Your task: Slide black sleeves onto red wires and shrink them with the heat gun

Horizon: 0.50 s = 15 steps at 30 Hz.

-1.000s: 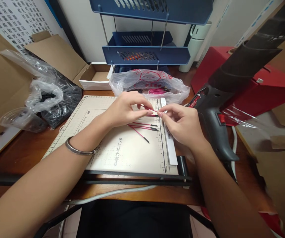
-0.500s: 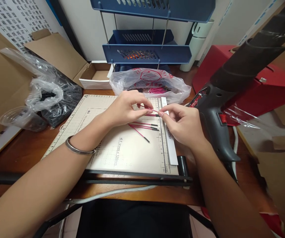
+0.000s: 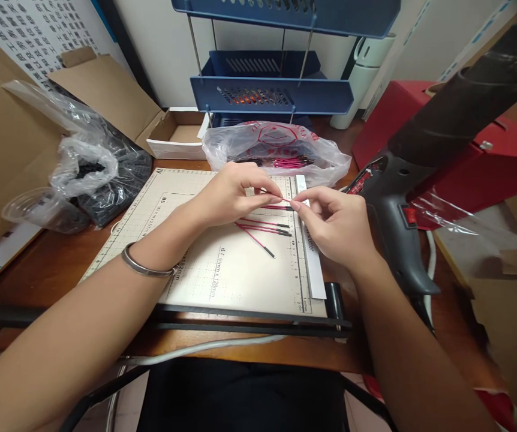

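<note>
A thin red wire (image 3: 286, 200) stretches between my two hands above the paper cutter board (image 3: 240, 282). My left hand (image 3: 243, 192) pinches it between thumb and fingers. At the wire's right end, my right hand (image 3: 330, 219) is closed in a pinch, and the fingertips hide that end. Below my left hand, several red wires with black ends (image 3: 265, 230) lie on the board, one of them angled toward the front. Another red wire (image 3: 276, 207) lies just under the held one.
Behind the board, a plastic bag (image 3: 325, 159) holds more red wires. A heat gun (image 3: 402, 198) stands at the right before a red box (image 3: 460, 174). At left are a bag of black pieces (image 3: 119, 180), a clear cup (image 3: 45, 210) and an open carton (image 3: 180, 150). Blue shelves (image 3: 276, 96) rise behind.
The view has shifted slightly, moving the scene a little to the right. Both hands keep their pinch on the red wire, and the gap between their fingertips looks slightly smaller.
</note>
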Motion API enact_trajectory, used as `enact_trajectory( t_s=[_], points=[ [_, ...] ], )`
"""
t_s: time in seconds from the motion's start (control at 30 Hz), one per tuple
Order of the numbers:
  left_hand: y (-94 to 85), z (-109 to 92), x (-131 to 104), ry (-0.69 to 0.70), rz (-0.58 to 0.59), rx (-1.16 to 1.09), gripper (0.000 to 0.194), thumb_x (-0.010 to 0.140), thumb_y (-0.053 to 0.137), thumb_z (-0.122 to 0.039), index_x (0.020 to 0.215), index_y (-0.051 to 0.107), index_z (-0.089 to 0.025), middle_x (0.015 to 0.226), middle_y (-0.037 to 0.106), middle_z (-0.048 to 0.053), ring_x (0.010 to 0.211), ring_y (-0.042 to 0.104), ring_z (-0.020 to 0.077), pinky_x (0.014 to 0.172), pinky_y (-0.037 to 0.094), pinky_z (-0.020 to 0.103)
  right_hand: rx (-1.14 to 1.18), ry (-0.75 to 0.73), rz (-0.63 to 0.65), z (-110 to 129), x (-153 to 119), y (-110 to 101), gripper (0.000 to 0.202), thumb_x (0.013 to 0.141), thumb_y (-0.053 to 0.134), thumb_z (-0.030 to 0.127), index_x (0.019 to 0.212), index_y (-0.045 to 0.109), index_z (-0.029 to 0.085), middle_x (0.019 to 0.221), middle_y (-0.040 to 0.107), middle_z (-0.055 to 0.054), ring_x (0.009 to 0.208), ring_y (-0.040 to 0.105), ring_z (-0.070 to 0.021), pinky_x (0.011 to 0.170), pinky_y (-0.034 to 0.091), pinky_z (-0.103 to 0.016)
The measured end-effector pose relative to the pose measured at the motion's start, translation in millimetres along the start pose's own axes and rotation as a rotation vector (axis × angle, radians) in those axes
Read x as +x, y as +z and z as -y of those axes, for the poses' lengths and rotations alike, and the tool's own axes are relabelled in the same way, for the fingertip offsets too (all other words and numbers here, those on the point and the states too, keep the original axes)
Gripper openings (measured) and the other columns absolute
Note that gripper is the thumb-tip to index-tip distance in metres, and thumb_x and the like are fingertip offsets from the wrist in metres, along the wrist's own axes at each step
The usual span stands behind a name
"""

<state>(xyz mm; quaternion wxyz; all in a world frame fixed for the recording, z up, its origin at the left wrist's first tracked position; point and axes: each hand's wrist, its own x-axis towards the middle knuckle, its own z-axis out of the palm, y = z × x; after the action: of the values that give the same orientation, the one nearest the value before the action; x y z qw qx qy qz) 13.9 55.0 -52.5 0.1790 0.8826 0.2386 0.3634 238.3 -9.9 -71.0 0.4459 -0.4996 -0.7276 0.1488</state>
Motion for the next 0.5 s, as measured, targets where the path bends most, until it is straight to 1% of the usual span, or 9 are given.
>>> enact_trajectory(
  t_s=[0.13,0.3,0.5],
  points=[
    [-1.1,-0.9,1.0,-0.007,0.013,-0.035,0.009,0.092,0.076,-0.023,0.089,0.085,-0.024,0.085,0.083,0.002,0.081,0.074,0.0164,0.079,0.054,0.029,0.014,-0.002,0.012,0.0,-0.2,0.5,0.011,0.089,0.069,0.024,0.083,0.077,0.019,0.053,0.047,0.006,0.05,0.04,-0.0104,0.056,0.032,-0.029],
    [-1.1,-3.0,0.9,-0.006,-0.034,-0.06,0.008,0.09,0.077,-0.024,0.089,0.085,-0.022,0.085,0.083,0.003,0.079,0.074,0.0156,0.078,0.055,0.028,0.043,-0.006,-0.012,-0.3,-0.2,0.1,0.011,0.089,0.07,0.024,0.083,0.076,0.019,0.052,0.044,0.007,0.049,0.037,-0.0098,0.055,0.031,-0.029],
    [-2.9,-2.6,0.3,-0.062,0.009,-0.039,0.015,0.093,0.073,-0.031,0.091,0.084,-0.021,0.086,0.083,0.004,0.079,0.073,0.0157,0.073,0.053,0.027,0.04,0.009,-0.015,-1.1,-0.2,-0.8,0.01,0.089,0.07,0.024,0.082,0.076,0.019,0.052,0.046,0.006,0.049,0.04,-0.0103,0.055,0.032,-0.029]
  ],
)
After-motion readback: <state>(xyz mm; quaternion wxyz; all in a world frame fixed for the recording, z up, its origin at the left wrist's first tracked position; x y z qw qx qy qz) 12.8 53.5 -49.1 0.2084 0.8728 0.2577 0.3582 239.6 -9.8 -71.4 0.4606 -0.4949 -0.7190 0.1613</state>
